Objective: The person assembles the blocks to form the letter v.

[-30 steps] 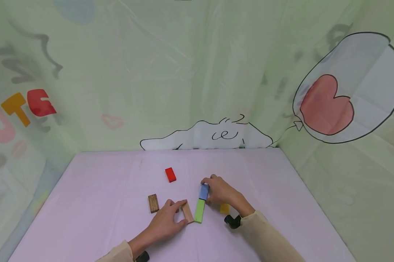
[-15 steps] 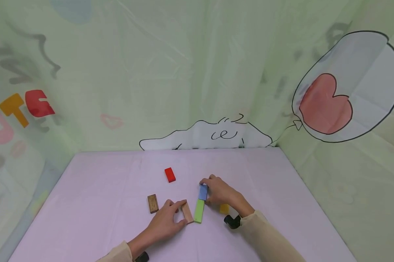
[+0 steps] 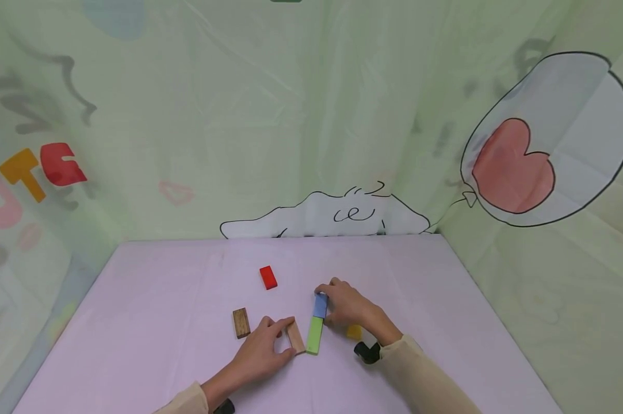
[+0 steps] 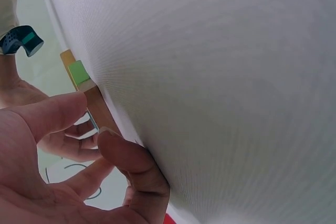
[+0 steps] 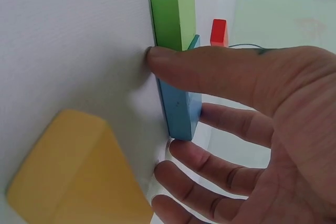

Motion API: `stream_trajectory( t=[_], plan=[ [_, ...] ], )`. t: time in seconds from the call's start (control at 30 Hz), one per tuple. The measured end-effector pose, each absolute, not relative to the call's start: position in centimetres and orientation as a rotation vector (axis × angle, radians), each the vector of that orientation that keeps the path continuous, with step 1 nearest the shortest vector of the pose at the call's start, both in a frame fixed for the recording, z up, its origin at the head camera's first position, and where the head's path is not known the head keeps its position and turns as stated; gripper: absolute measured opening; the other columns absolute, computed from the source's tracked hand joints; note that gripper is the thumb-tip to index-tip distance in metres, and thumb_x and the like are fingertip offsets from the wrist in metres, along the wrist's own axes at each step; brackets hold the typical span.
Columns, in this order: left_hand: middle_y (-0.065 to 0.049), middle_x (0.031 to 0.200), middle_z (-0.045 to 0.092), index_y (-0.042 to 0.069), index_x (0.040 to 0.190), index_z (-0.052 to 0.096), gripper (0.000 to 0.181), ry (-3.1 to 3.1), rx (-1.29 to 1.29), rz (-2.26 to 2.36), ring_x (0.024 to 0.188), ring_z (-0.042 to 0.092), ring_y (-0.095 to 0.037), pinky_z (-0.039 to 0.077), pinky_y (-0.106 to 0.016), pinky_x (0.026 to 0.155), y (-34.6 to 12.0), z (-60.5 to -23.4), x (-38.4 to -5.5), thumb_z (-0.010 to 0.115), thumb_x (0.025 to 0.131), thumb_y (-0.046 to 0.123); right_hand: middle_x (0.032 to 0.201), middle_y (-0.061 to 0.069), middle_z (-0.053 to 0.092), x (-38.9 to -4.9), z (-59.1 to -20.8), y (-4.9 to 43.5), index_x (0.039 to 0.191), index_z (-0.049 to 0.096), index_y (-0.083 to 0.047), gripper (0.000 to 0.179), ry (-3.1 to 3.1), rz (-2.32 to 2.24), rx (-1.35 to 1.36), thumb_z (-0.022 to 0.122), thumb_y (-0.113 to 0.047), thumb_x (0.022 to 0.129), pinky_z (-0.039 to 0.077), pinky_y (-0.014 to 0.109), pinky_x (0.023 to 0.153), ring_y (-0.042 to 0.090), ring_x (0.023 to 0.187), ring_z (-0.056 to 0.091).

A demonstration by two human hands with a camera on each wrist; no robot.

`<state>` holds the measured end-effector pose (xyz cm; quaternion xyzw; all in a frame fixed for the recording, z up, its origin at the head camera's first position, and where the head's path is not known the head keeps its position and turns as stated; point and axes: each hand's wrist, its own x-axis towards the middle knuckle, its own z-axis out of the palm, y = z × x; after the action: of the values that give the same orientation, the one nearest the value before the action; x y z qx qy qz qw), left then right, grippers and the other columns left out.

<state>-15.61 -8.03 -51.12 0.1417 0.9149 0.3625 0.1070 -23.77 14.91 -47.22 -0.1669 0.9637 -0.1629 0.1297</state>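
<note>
My left hand (image 3: 262, 349) pinches a light wooden block (image 3: 295, 337) on the table between thumb and index finger; the left wrist view shows the block (image 4: 102, 109) between the fingertips. With thumb and fingers my right hand (image 3: 348, 303) holds a blue block (image 3: 320, 306). The blue block lies end to end with a green block (image 3: 314, 336), making one line. At its near end, the green block meets the near corner of the light wooden one, and the pieces spread apart toward the back like a V. In the right wrist view, my thumb lies along the blue block (image 5: 178, 114) near that joint.
A yellow block (image 3: 354, 332) lies just right of my right hand, partly hidden beneath the wrist. To the left of my left hand is a dark brown wooden block (image 3: 241, 323). Farther back sits a red block (image 3: 268, 277). A printed curtain (image 3: 270, 115) rises behind the table.
</note>
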Motion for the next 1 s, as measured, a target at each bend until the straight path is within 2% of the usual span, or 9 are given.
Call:
stream_trajectory(
  t=[0.8, 1.0],
  plan=[
    [-0.006, 0.102, 0.053, 0.013, 0.149, 0.06, 0.063, 2.688, 0.442, 1.088, 0.078, 0.047, -0.013, 0.038, -0.024, 0.062, -8.15, -51.15, -15.52, 0.079, 0.091, 0.028, 0.126, 0.016, 0.062, -23.36, -47.57, 15.12, 0.137, 0.068, -0.013, 0.061, 2.824, -0.482, -0.514, 0.092, -0.014, 0.081, 0.058, 0.05, 0.098, 0.028, 0.108, 0.06],
    [-0.005, 0.102, 0.054, 0.014, 0.149, 0.06, 0.063, 2.689, 0.441, 1.086, 0.078, 0.046, -0.013, 0.037, -0.024, 0.063, -8.16, -51.19, -15.56, 0.08, 0.091, 0.028, 0.128, 0.016, 0.062, -23.2, -47.37, 15.15, 0.141, 0.066, -0.011, 0.066, 2.832, -0.473, -0.51, 0.093, -0.016, 0.081, 0.058, 0.051, 0.099, 0.029, 0.11, 0.06]
  ],
)
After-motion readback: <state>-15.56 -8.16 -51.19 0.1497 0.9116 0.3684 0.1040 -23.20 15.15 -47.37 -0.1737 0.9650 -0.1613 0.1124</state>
